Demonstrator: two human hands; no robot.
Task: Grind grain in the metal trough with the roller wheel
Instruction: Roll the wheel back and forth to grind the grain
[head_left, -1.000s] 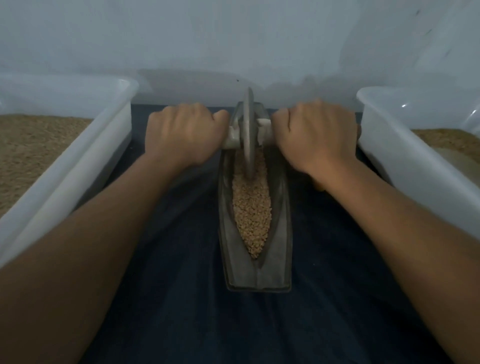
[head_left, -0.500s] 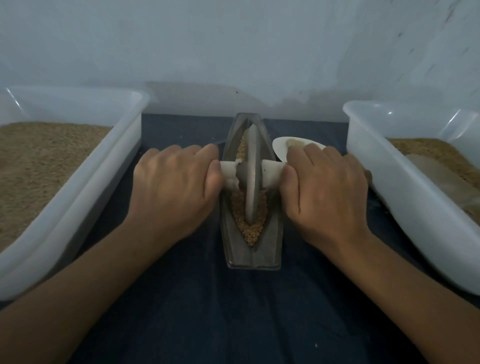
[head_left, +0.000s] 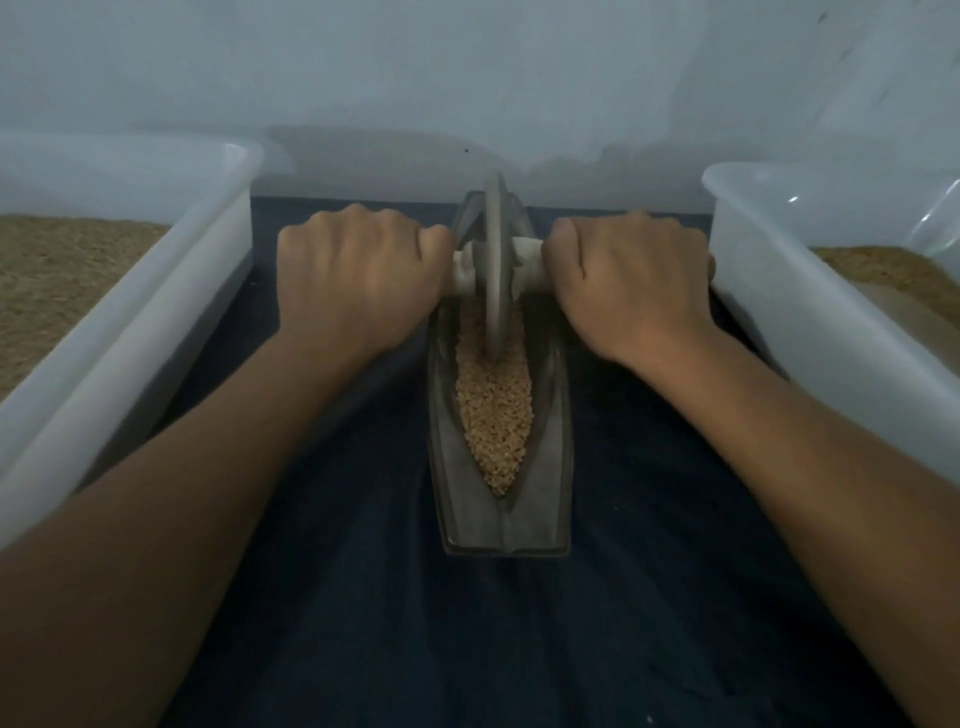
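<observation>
Between two white plastic bins (head_left: 130, 332) of grain, on a dark blue cloth (head_left: 519, 623), lies the metal trough (head_left: 501, 525), its groove holding tan grain (head_left: 493, 415). At the trough's far end the roller wheel (head_left: 493, 270) stands upright in the groove, its rim in the grain. The left hand (head_left: 358, 275) and right hand (head_left: 628, 280) each clench one end of the pale axle handle (head_left: 527, 262), the wheel midway between the two fists.
</observation>
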